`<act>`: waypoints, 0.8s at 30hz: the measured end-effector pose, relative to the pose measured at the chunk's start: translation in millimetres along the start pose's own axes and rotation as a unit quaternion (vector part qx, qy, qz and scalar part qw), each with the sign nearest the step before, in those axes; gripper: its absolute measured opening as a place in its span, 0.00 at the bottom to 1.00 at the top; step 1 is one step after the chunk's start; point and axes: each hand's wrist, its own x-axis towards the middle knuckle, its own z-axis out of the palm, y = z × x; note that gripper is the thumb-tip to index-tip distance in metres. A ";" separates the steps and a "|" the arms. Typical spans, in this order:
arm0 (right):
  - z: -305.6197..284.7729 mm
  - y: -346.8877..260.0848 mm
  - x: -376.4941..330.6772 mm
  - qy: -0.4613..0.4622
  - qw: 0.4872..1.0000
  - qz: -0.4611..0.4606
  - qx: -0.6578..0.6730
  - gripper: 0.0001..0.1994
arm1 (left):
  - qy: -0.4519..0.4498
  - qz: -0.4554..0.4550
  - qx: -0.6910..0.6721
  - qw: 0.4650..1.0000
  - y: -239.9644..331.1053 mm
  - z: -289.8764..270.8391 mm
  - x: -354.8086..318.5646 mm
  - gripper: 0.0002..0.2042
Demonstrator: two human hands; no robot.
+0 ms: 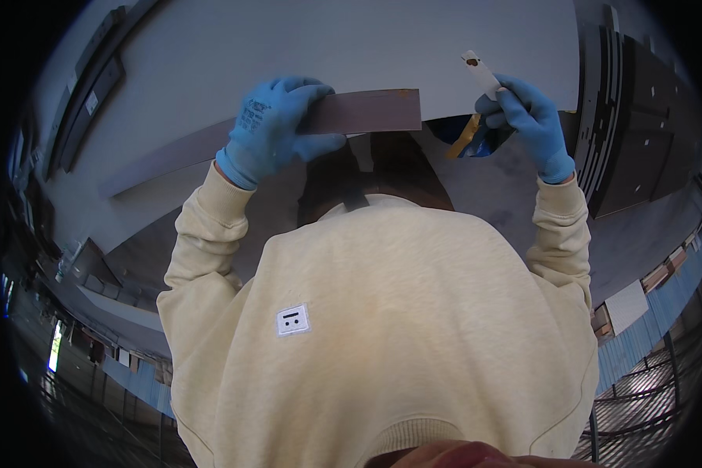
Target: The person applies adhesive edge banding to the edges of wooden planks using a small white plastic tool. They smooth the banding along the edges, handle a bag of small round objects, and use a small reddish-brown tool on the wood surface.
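L hand [277, 129], blue-gloved, is seen far left of centre; grip is closed around a long flat brown strip [366, 111], thumb under, fingers [288, 97] over the top. Strip is held roughly level, right end free, left end running down-left along the edge of a big grey panel [351, 43] that fills the far part of the view.

R hand [526, 117], also blue-gloved, is seen far right; a small pale tab [480, 74] w/ a dark spot near its tip is pinched between fingertips, pointing up-left. Below that hand an orange-tan ribbon [464, 136] hangs beside sth dark blue, prob. a roll or holder – can't be told exactly.

Strip and tab are well apart; no contact seen btw them.

Progress, as judged: strip is lifted and lined up near the panel edge, tab is picked up and ready. Nothing is seen joined or fixed yet – whether any part of the strip is already bonded to the panel can't be told, left end is too blurred. Joining/pressing work appears left to do.

Cream sweatshirt [382, 327] covers the near half of the view. Dark stacked boards [647, 125] are seen at far right.
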 end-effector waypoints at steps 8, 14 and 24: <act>16.9 -15.2 -7.5 -0.027 0.980 0.158 0.119 0.18 | -0.033 -0.028 -0.063 0.997 17.8 2.2 10.8 0.31; 24.4 -2.6 -11.6 -0.083 0.978 0.077 0.175 0.18 | -0.117 -0.066 -0.179 0.974 38.8 -19.6 21.5 0.31; 77.3 45.8 -19.9 -0.135 0.914 -0.103 0.369 0.22 | -0.201 -0.147 -0.313 0.916 56.9 -53.9 38.3 0.31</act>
